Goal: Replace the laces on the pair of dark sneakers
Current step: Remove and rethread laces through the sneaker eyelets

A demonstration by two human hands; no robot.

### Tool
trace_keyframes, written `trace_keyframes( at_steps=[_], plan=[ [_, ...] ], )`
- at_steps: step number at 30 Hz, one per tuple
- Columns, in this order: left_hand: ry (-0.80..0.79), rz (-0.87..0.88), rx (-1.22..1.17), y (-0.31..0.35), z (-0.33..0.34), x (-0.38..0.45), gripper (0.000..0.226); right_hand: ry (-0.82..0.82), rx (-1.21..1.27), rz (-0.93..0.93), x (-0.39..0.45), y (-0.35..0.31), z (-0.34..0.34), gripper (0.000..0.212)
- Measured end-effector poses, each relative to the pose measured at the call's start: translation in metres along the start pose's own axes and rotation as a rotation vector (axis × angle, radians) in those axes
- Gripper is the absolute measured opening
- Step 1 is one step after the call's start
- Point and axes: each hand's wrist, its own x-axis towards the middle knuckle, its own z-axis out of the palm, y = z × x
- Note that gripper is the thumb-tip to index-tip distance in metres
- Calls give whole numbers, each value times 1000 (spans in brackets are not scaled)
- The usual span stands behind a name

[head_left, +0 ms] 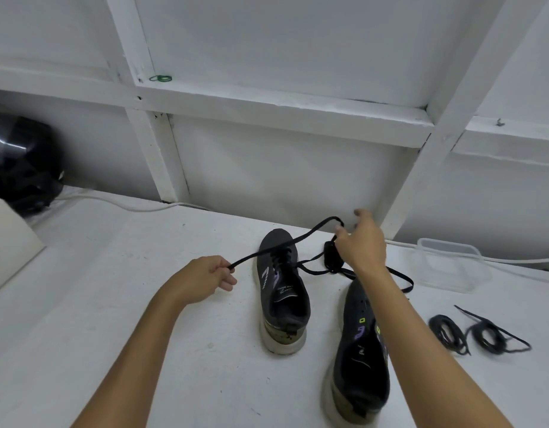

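Two hands (205,274) (364,242) – two sneakers (282,291) (359,359) – one lace (285,244).

body: two bare forearms | hands (205,278): bare, no gloves | sleeves: none in view

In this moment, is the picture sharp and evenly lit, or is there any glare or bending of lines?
Head view: light is soft and even, shadows faint; the wide lens bends the white wall beams; a bright glare streak sits on the black helmet at left; the black lace and both shoes look reasonably sharp.
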Motion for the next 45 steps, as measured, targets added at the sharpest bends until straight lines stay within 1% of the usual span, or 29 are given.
trace_keyframes(
  at_steps=[1,2,3,4,5,6,7,8,11,13,18,21,25,29,35,41,45],
  plan=[
    [25,-10,-113,1,5,1,16,10,-43,-11,-7,0,4,53],
    [51,-16,-230,3,11,1,14,9,-67,-38,-15,-1,7,55],
    [80,-23,-315,5,17,1,14,-24,-65,-74,-23,-3,11,46],
    [109,-32,-364,7,23,1,14,-100,-56,-108,-29,-3,15,31],
    [124,-40,-409,9,29,1,13,-213,-61,-132,-35,-2,19,16],
    [124,-45,-473,10,36,1,13,-334,-92,-166,-41,-2,22,8],
    [112,-43,-545,12,43,1,12,-430,-135,-206,-46,-1,24,8],
    [101,-29,-602,13,50,1,10,-488,-178,-243,-50,0,26,8],
    [115,28,-716,16,68,-2,9,-498,-233,-341,-55,1,32,7],
    [149,58,-698,16,74,-3,10,-509,-237,-384,-55,2,35,8],
    [276,119,-432,15,84,-4,9,-515,-183,-390,-55,8,44,10],
    [278,126,-368,15,83,-3,10,-515,-134,-376,-54,12,46,11],
    [284,116,-317,14,81,-4,9,-566,-87,-361,-55,16,46,12],
    [305,106,-314,15,82,-5,8,-583,-38,-342,-55,18,47,11],
    [368,148,-240,14,85,-5,7,-584,11,-331,-56,21,49,11],
    [327,135,-320,14,83,-4,11,-579,31,-319,-57,23,51,10],
    [303,135,-340,13,85,-2,9,-596,37,-301,-55,23,50,9]
  ],
)
